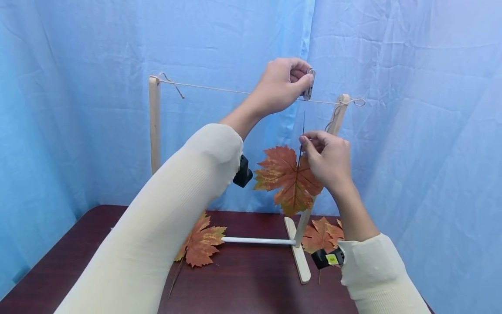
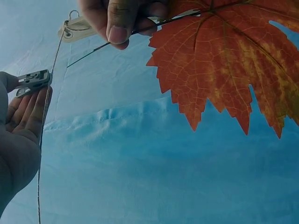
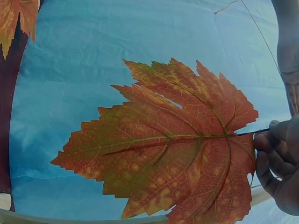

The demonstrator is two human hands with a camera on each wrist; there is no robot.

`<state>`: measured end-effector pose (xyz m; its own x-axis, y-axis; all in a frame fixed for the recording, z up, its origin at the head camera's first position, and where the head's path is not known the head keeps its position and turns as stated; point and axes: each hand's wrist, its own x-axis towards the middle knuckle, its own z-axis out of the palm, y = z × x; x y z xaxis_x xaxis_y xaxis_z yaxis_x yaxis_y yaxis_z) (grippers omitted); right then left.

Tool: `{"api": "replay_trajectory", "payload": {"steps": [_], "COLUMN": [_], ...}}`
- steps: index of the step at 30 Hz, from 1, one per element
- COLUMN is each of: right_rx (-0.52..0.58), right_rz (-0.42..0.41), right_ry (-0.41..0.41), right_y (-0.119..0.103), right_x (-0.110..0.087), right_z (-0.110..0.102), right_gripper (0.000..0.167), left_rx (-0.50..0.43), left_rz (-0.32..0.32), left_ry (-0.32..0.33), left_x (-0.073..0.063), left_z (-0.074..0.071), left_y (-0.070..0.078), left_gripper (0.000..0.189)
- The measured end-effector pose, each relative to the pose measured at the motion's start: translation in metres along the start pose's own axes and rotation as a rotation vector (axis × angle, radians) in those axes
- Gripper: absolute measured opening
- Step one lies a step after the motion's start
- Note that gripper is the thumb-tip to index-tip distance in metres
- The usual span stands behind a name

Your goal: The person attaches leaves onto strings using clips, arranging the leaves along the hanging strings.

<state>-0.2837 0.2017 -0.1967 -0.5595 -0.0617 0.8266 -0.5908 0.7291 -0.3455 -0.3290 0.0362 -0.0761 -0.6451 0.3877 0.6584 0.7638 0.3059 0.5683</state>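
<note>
My left hand (image 1: 283,83) pinches a small grey clothespin (image 1: 309,85) between thumb and fingers, right at the thin string (image 1: 219,89). The left wrist view shows the clothespin (image 2: 33,81) touching the string; whether it bites on it I cannot tell. Lower and to the right, my right hand (image 1: 331,157) pinches the dark stem (image 1: 303,124) of an artificial maple leaf (image 1: 292,179), orange-red with greenish yellow patches. The leaf hangs down, its stem tip pointing up just below the string. In the right wrist view, the leaf (image 3: 163,140) is spread flat, fingers on its stem.
The string runs between two wooden posts, a left post (image 1: 155,126) and a right post (image 1: 338,115). A white rod (image 1: 259,240) joins the stand low down, near a wooden foot (image 1: 296,250). More leaves lie on the dark red table (image 1: 243,279): one left leaf (image 1: 201,244), others right (image 1: 321,235).
</note>
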Motion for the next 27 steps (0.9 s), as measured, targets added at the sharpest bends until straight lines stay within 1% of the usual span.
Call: {"api": "replay_trajectory", "payload": {"steps": [4,9,13,19,24,27], "right_rx": [0.018,0.012,-0.006,0.007,0.023,0.016], "right_rz": [-0.003,-0.003,0.002,-0.005,-0.005,-0.012], "right_ry": [0.001,0.01,0.013,0.031,0.039,0.049], "right_y": [0.0022,0.0049,0.0032,0.0011,-0.0006,-0.0004], "right_x": [0.0005,0.0015,0.0021,0.0046,0.0063,0.0079], "right_z": [-0.0004,-0.0007,-0.0011,-0.0005,0.0002,0.0012], "right_gripper": [0.025,0.02,0.022,0.023,0.022,0.022], "left_rx": [0.0,-0.003,-0.002,0.025,0.005,-0.005], "left_rz": [-0.009,-0.018,-0.035,-0.045,-0.072,-0.081], "left_ry": [0.002,-0.021,-0.042,-0.066,-0.096,-0.103], "left_x": [0.0003,0.0004,0.0006,0.0003,-0.0008,-0.0009], "left_z": [0.0018,0.006,0.0074,0.0079,0.0084,0.0087], "left_y": [0.0005,0.0005,0.0008,0.0006,-0.0005,-0.0012], "left_gripper": [0.023,0.022,0.021,0.021,0.022,0.021]}}
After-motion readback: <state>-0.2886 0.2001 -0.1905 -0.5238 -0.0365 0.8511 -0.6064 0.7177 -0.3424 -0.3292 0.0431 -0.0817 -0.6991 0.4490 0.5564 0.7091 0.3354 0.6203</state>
